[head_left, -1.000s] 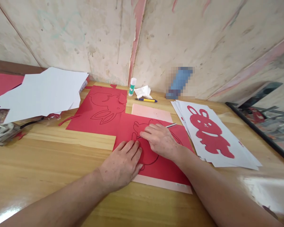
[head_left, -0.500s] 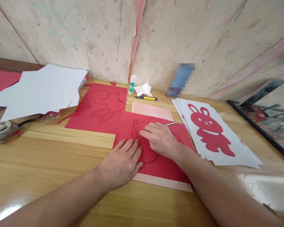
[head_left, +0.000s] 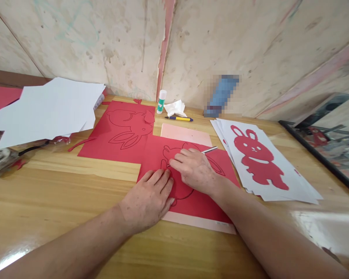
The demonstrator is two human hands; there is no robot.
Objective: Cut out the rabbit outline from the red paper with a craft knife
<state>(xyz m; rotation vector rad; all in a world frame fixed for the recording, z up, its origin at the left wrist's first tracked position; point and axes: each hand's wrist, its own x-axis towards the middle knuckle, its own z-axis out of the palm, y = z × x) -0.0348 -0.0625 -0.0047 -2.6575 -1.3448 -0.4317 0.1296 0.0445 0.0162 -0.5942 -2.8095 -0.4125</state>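
A red paper sheet (head_left: 205,207) with a rabbit outline drawn in black lies on a pale pink board (head_left: 192,133). My left hand (head_left: 149,199) rests flat on the sheet's left part, fingers stretched out. Closed in my right hand (head_left: 193,168) is a slim silver craft knife (head_left: 211,149). Its rear end sticks out to the upper right, while its tip is hidden behind my fingers. The right fingertips are at the drawn outline, just above the left fingers. Beyond the left edge lies a second red sheet (head_left: 104,143) with another rabbit outline.
White sheets, one bearing a red paper rabbit (head_left: 260,157), lie at right. A glue stick (head_left: 161,102), crumpled tissue (head_left: 176,107) and yellow-blue pen (head_left: 178,118) stand or lie by the wall. White paper (head_left: 49,108) is piled left, above a tape dispenser (head_left: 2,159).
The right hand has shifted very slightly on the sheet with the craft knife in it, and the view has moved a little. My left hand stays on the paper.
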